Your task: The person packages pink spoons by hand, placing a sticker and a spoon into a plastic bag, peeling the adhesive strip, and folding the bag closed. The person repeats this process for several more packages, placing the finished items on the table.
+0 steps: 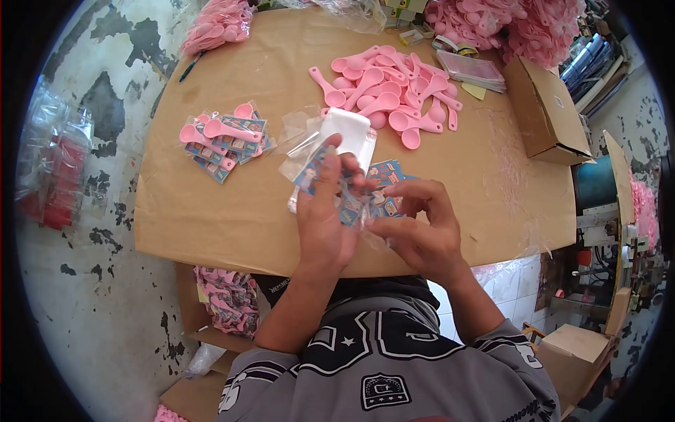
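My left hand (325,204) is wrapped round a blue printed card (309,171) in a clear plastic bag, above the table's near middle. Thumb and forefinger of my right hand (422,225) pinch the clear plastic at the bag's right end. Under and behind my hands lies a stack of white and clear bags (346,126). More blue printed cards (384,171) show just beyond my right fingers. Pink spoons (383,88) lie in a loose heap further back. To the left, bagged cards with pink spoons (223,137) are piled together.
Brown paper covers the table (232,232). A cardboard box (545,109) stands at the right edge, near stacked clear packets (470,69). Bags of pink spoons (492,24) sit at the back. A pen (191,65) lies back left. Below the table, a box holds packed spoons (228,299).
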Demonstrator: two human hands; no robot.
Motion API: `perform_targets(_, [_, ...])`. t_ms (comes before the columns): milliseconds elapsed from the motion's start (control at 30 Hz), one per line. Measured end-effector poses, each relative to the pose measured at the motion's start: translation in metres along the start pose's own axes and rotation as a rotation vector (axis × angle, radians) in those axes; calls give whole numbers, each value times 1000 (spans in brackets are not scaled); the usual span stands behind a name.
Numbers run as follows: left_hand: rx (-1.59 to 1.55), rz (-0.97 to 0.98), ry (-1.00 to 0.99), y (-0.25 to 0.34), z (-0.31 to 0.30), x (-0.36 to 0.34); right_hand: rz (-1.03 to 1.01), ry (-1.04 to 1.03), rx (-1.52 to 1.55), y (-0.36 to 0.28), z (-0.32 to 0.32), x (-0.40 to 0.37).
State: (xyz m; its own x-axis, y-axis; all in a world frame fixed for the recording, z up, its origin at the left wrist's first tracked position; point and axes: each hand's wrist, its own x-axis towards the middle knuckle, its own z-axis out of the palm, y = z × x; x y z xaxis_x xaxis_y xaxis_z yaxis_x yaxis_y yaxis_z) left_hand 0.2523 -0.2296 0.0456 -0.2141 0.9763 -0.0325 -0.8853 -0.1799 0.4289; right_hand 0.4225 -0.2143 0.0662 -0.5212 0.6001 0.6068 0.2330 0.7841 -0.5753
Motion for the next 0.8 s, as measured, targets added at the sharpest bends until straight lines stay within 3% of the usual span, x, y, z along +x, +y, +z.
perform_targets(133, [-76,67,105,16,-15,7,89,-13,76,18,-28,10])
perform_targets(200, [-73,130,189,26,-16,10,363,-105,33,34,-54,27])
perform_targets(300, [-63,178,143,31,-10,7,482,-134,-202,84,-66,45])
perform_targets(400, [-32,231,67,31,-4,3,231,-124,-504,124,-59,48])
perform_targets(500, [35,297,45,32,-5,5,312,-222,-439,123,-58,51])
perform_targets(600, [96,371,88,36,-6,7,229,-184,-444,128,-58,40])
perform_targets(700, [99,415,80,40,-5,9,433,-248,-404,107,-67,39])
perform_targets(800, [79,439,45,42,-7,16,466,-196,-312,78,-74,29])
